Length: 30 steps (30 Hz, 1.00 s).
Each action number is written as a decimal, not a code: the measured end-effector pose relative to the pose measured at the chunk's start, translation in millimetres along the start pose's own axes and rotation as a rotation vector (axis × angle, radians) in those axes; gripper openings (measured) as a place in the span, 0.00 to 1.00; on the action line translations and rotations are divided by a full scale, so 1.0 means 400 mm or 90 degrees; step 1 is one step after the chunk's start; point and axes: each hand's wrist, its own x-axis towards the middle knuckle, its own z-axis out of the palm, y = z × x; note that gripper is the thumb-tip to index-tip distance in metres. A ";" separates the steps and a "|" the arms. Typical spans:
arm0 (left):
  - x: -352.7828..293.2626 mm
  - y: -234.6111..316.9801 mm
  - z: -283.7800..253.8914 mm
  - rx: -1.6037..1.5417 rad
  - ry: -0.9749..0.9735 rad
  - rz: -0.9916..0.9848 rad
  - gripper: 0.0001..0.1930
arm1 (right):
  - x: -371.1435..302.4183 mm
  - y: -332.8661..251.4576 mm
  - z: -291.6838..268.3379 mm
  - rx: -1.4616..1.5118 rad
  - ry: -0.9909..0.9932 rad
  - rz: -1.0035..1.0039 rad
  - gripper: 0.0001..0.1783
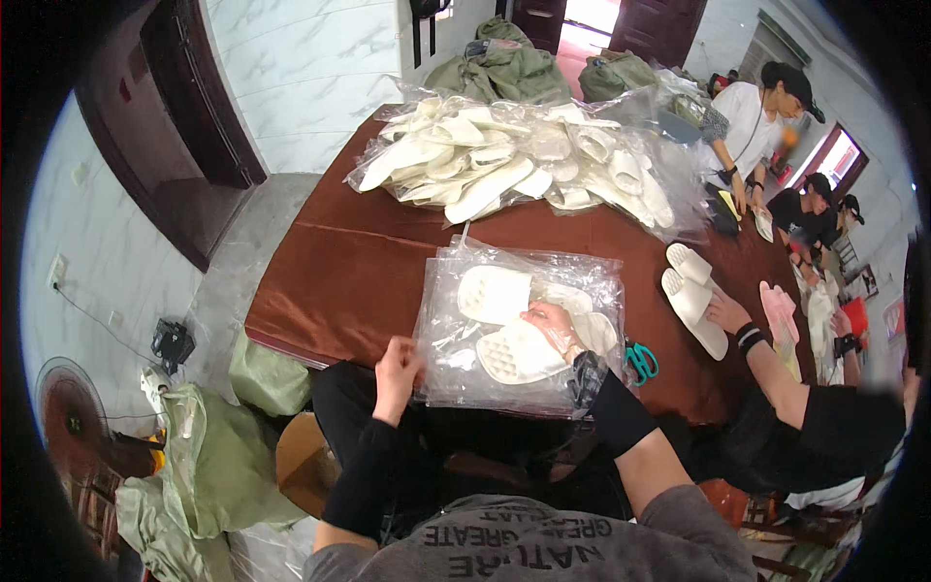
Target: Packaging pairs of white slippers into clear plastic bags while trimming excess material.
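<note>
A pair of white slippers [529, 351] lies in front of me on a stack of clear plastic bags [451, 380] at the table's near edge. My right hand [553, 324] is closed on the slippers, its fingers over the straps between the two textured footbeds. At the stack's left edge, my left hand [396, 373] has its fingers bent and pressed together; whether it pinches a bag's edge is hard to make out. Teal-handled scissors [640, 364] rest just right of the bags.
A large heap of bagged white slippers [514, 155] covers the far side of the brown-covered table [320, 262]. On the right, a co-worker's hand [725, 312] touches another white pair [690, 296], with pink slippers [779, 315] beyond. Green sacks [208, 466] and a fan [73, 422] stand lower left.
</note>
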 end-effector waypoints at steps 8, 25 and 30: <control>0.054 0.139 0.084 0.228 0.024 0.351 0.19 | -0.008 -0.015 0.010 -0.022 0.020 0.040 0.24; 0.191 -0.009 0.273 0.583 0.036 0.360 0.30 | -0.223 0.142 -0.509 -0.103 0.254 0.027 0.14; 0.192 -0.009 0.286 0.557 0.019 0.361 0.31 | -0.324 0.074 -0.730 -0.122 0.409 0.013 0.13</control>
